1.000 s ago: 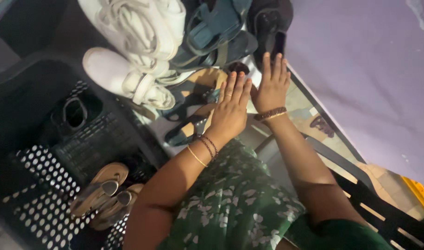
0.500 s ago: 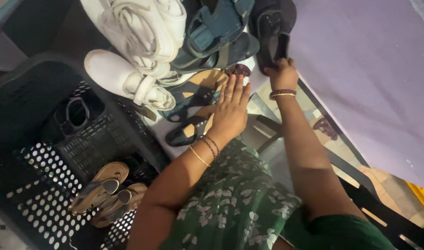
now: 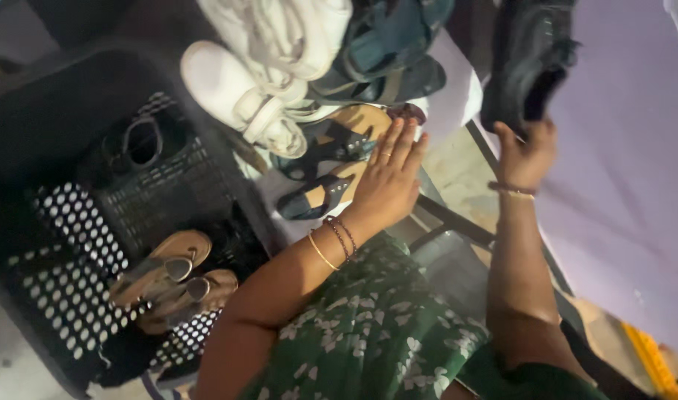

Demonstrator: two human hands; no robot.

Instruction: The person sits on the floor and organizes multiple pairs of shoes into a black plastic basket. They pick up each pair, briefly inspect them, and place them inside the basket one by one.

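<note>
My right hand (image 3: pixel 528 154) is raised and grips a black shoe (image 3: pixel 530 61), which is lifted clear of the shelf at the upper right. My left hand (image 3: pixel 388 179) lies flat, fingers together, on a pair of tan sandals with dark blue straps (image 3: pixel 325 161). Just beyond those sandals lie dark teal strapped sandals (image 3: pixel 387 52) and white shoes (image 3: pixel 268 70). Bangles circle both wrists, and a green flowered garment covers my lap.
A black perforated plastic crate (image 3: pixel 65 252) stands at the left, with a pair of brown sandals (image 3: pixel 168 285) and a dark shoe (image 3: pixel 135 144) in it. A plain lilac wall (image 3: pixel 628 170) fills the right side. Dark metal rack bars (image 3: pixel 457 222) run below the shoes.
My right hand closed on the black shoe and lifted it up and to the right, off the shelf. My left hand stayed pressed on the tan sandals. The view shifted slightly.
</note>
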